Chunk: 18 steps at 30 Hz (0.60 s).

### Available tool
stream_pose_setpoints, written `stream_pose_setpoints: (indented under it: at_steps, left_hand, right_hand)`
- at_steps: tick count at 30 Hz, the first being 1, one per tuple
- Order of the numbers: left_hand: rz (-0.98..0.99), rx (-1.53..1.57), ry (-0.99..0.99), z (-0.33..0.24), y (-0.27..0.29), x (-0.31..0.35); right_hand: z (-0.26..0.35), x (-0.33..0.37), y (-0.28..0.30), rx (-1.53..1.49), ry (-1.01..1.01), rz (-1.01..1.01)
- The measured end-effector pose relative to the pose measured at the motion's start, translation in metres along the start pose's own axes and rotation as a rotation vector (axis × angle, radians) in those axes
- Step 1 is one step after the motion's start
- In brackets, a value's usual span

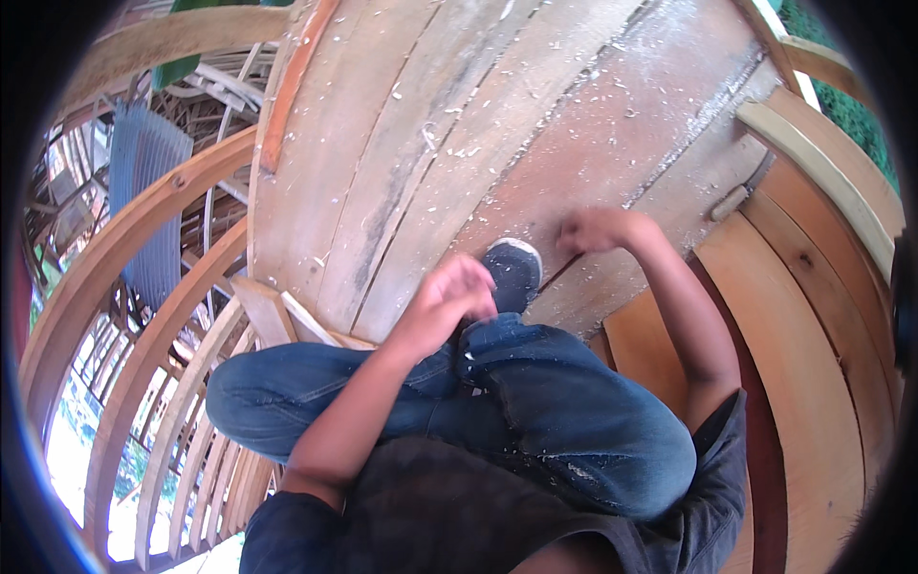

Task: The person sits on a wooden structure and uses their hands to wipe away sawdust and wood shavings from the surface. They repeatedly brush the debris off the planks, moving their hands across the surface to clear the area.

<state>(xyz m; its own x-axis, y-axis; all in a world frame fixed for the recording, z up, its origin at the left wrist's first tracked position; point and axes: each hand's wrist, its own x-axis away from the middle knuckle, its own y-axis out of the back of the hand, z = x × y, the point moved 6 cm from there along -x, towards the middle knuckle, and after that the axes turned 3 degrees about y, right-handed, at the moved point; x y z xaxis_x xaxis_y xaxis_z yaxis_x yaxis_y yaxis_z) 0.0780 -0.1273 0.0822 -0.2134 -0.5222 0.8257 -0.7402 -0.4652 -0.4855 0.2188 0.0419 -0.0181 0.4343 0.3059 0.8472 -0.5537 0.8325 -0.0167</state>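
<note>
My left hand (451, 298) hovers over my shin, next to the toe of my dark shoe (513, 273). Its fingers look loosely bent and apart, slightly blurred, and nothing shows in them. To the right, my right hand (601, 231) is low over the plank floor (535, 172), bent at the wrist. Motion smears its fingertips, so I cannot tell whether they hold anything. A thin dark line runs on the boards between that hand and the shoe; whether it is a gap or a slim object is unclear. My legs in blue jeans (564, 402) are folded beneath my arms.
Pale wood shavings are scattered over the planks. Curved wooden rails (182, 187) stand on the left, with a blue corrugated sheet (148, 201) beyond them. Along the right are wide orange-brown boards (765, 316) and a pale wooden rail (822, 163). A small wooden block (730, 203) lies nearby.
</note>
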Motion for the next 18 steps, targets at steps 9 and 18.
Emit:
stream_pose_setpoints:
  at_steps: [9,18]
  left_hand:
    - [0.248,0.017,0.151,-0.005,-0.052,0.0]
    - [1.334,0.135,0.472,-0.013,-0.124,0.065]
  right_hand:
    - [-0.004,0.017,0.08,-0.755,0.278,-0.399]
    - [-0.029,0.05,0.153,-0.488,0.069,-1.153]
